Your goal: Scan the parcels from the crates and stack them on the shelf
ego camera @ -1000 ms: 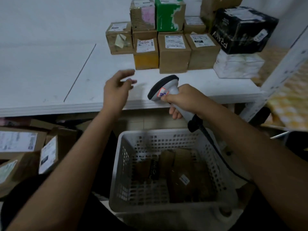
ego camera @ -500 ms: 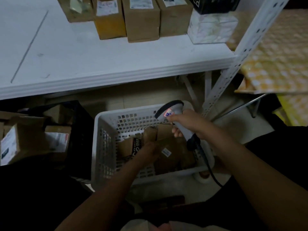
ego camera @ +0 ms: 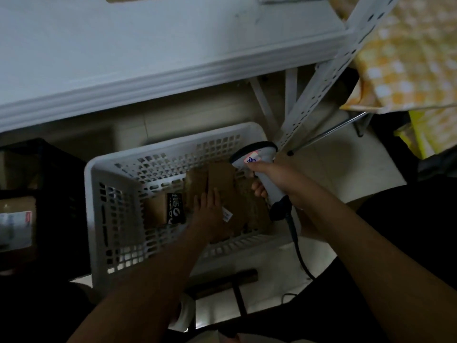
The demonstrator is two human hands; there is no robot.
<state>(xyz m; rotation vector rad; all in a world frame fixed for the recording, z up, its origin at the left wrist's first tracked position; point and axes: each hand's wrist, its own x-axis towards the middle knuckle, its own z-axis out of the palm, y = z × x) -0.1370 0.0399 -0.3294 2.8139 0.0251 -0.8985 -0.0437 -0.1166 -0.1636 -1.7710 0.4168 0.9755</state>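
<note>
A white perforated crate (ego camera: 99,174) stands on the floor below the white shelf (ego camera: 148,58). It holds several brown cardboard parcels (ego camera: 222,177) and a small parcel with a black label (ego camera: 160,209). My left hand (ego camera: 210,211) reaches into the crate and lies on the brown parcel with the small white sticker (ego camera: 227,215), fingers fairly straight. My right hand (ego camera: 277,177) grips the handle of a grey barcode scanner (ego camera: 254,154) over the crate's far right corner, its head pointing left over the parcels.
A black crate (ego camera: 57,194) at the left holds a labelled parcel (ego camera: 14,226). The shelf's perforated upright (ego camera: 329,70) rises just behind the scanner. Yellow checked cloth (ego camera: 408,45) lies at the right. The scanner cable (ego camera: 296,246) hangs down towards the floor.
My view dropped from the shelf top to the crate. My left hand went from above the shelf down onto the parcels. The scanner came lower, over the crate's far corner.
</note>
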